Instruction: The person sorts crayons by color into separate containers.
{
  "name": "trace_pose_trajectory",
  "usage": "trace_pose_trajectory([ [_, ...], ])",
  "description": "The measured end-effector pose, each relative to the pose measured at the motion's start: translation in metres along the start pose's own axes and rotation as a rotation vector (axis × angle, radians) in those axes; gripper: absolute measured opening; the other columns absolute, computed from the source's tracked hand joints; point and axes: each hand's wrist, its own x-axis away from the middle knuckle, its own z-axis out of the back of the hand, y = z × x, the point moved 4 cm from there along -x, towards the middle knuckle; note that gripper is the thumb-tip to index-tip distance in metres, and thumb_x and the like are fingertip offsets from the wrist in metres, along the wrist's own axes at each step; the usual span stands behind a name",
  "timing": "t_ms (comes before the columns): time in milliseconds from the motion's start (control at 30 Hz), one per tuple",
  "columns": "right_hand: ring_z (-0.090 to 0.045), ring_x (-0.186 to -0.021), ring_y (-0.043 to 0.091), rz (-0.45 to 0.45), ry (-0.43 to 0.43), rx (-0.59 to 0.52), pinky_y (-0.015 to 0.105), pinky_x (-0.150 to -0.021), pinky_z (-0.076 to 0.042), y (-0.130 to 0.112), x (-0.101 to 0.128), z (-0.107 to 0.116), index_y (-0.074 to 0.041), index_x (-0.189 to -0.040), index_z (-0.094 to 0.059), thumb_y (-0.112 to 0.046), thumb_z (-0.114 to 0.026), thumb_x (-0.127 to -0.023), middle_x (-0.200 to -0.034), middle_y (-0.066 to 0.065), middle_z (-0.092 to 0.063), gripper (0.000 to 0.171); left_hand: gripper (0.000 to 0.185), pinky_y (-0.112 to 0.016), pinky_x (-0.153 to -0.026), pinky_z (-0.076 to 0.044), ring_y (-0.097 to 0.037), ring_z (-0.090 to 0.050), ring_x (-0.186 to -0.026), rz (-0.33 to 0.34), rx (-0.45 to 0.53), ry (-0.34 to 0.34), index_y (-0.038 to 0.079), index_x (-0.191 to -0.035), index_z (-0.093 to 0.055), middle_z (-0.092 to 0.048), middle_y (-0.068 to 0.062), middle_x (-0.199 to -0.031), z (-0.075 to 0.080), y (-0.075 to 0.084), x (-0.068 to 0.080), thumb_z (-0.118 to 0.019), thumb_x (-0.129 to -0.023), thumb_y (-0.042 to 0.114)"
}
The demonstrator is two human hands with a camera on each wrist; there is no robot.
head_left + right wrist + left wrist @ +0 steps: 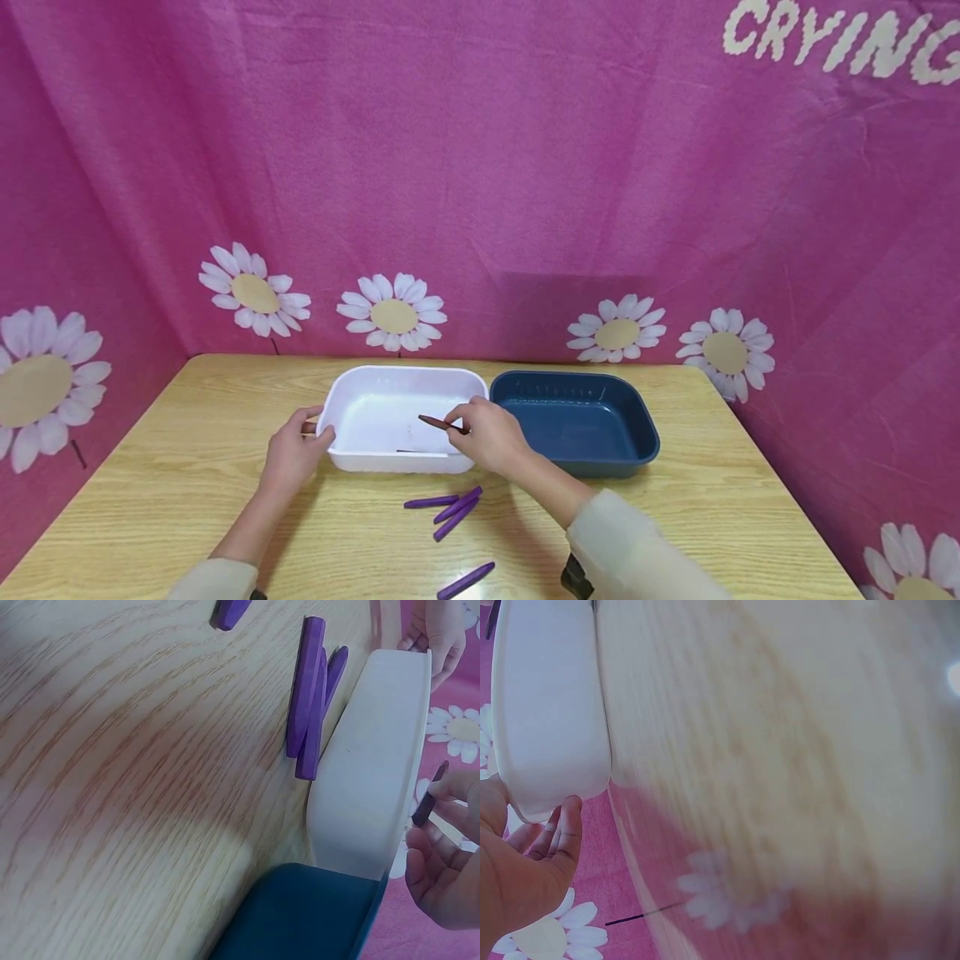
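My left hand (294, 447) grips the left end of a white plastic bin (397, 462), its thumb at the rim. In the left wrist view its fingers (569, 832) curl at the bin's end wall. Above the right part of the same bin, my right hand (489, 435) pinches a dark brown crayon (432, 422) between thumb and fingers. The right wrist view shows the crayon (425, 808) tilted just beyond the bin's rim. A thin dark strip (422, 452) shows inside the bin along its front wall, mostly hidden by that wall.
A dark blue bin (577, 429) stands right beside the white one. In front of them, three purple crayons (454, 518) lie close together on the wooden table (360, 542). Another purple crayon (466, 581) lies nearer the front. A pink daisy-patterned cloth (480, 208) hangs behind.
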Motion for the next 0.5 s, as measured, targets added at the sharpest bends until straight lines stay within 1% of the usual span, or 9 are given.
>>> trace_pose_trajectory([
  [267, -0.043, -0.056, 0.006, -0.012, -0.04, -0.008, 0.022, -0.048, -0.033, -0.001, -0.007, -0.01, -0.021, -0.092, -0.074, -0.021, -0.063, -0.079, -0.068, -0.005, -0.051, 0.017, 0.048, -0.021, -0.062, -0.046, -0.031, -0.064, -0.09, 0.014, 0.017, -0.008, -0.002, -0.131, -0.047, -0.062, -0.026, -0.108, -0.001, -0.002, -0.001, -0.057, -0.088, 0.017],
  [500, -0.042, -0.057, 0.006, -0.004, -0.076, -0.029, 0.022, -0.048, -0.033, -0.003, -0.012, -0.016, -0.019, -0.093, -0.074, -0.02, -0.062, -0.081, -0.068, -0.004, -0.052, 0.017, 0.049, -0.022, -0.062, -0.046, -0.031, -0.064, -0.091, 0.019, 0.017, -0.016, -0.003, -0.132, -0.046, -0.061, -0.026, -0.108, -0.001, -0.001, -0.001, -0.057, -0.088, 0.017],
])
